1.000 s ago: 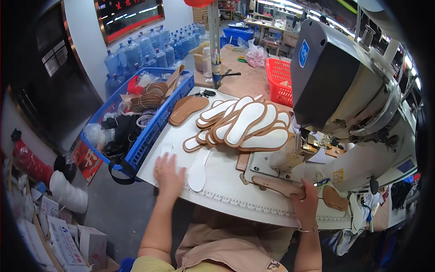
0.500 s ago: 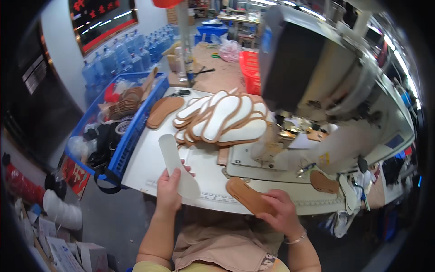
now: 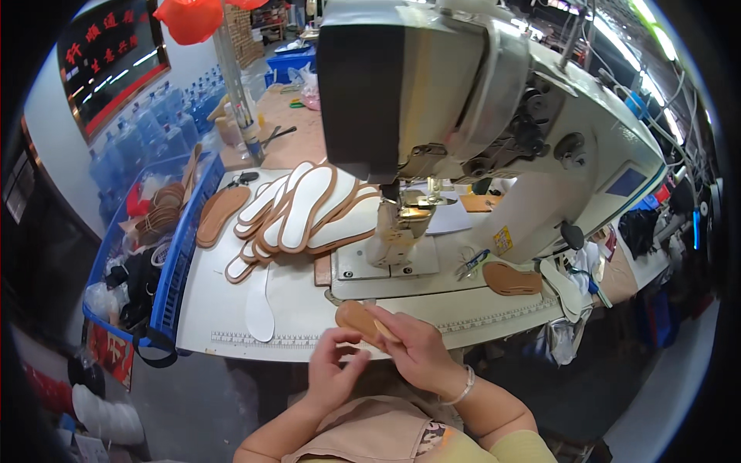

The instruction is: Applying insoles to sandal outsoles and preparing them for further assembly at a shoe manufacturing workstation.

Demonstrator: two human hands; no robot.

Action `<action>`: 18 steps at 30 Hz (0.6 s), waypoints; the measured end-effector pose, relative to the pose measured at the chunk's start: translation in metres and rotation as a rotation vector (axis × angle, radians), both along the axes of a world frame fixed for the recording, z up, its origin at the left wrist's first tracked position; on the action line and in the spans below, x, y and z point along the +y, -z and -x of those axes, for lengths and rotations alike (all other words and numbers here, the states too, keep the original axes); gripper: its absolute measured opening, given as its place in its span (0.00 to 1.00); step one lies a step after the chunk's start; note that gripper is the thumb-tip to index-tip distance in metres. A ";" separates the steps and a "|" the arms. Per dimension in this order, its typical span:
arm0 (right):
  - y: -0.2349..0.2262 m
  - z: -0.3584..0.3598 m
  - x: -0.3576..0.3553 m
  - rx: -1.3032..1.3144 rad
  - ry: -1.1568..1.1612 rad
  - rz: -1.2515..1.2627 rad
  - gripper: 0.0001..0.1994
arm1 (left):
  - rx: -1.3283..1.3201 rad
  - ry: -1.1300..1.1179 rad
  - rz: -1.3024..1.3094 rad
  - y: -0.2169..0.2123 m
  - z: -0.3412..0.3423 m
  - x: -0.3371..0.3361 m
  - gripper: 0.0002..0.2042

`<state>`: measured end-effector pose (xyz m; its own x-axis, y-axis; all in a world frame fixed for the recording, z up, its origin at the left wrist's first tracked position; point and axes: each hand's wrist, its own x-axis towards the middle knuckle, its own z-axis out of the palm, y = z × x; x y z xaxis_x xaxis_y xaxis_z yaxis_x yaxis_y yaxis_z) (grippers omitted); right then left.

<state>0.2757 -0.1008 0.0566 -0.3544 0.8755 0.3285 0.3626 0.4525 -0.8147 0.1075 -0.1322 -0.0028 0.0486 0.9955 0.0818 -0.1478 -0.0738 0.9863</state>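
Note:
My right hand [image 3: 419,353] grips a brown shoe insole [image 3: 356,318] over the table's front edge. A lighter tan strip shows by its fingers; whether it belongs to the same insole I cannot tell. Close beside the insole is my left hand [image 3: 337,372], fingers loosely curled, thumb apart, and nothing seen in it. A plain white insole sheet [image 3: 260,307] lies on the table, partly under a pile of brown-edged white insoles [image 3: 299,208]. Left of the pile rests another brown insole [image 3: 222,215].
A large sewing machine [image 3: 455,100] rises over the right half of the white table [image 3: 212,297]. A blue crate [image 3: 174,266] with mixed scraps stands at left. Small scissors [image 3: 469,264], a brown insole [image 3: 511,279] and a white one [image 3: 561,289] lie at right.
My left hand has let go of the white sheet, now on the table, and moved right beside my right hand. The brown insole has shifted and turned in my right hand. The view has swung right.

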 end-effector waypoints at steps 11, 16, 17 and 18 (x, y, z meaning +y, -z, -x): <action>0.017 -0.038 -0.062 -0.536 -0.021 0.014 0.34 | -0.214 0.440 0.210 0.008 -0.026 -0.021 0.06; 0.024 -0.049 -0.070 -0.364 -0.076 0.280 0.35 | -0.199 0.497 0.252 0.016 -0.038 -0.021 0.04; 0.027 -0.051 -0.069 -0.225 -0.121 0.314 0.36 | -0.159 0.489 0.249 0.017 -0.039 -0.020 0.04; 0.029 -0.053 -0.066 -0.117 -0.147 0.282 0.32 | -0.220 0.472 0.251 0.018 -0.042 -0.017 0.03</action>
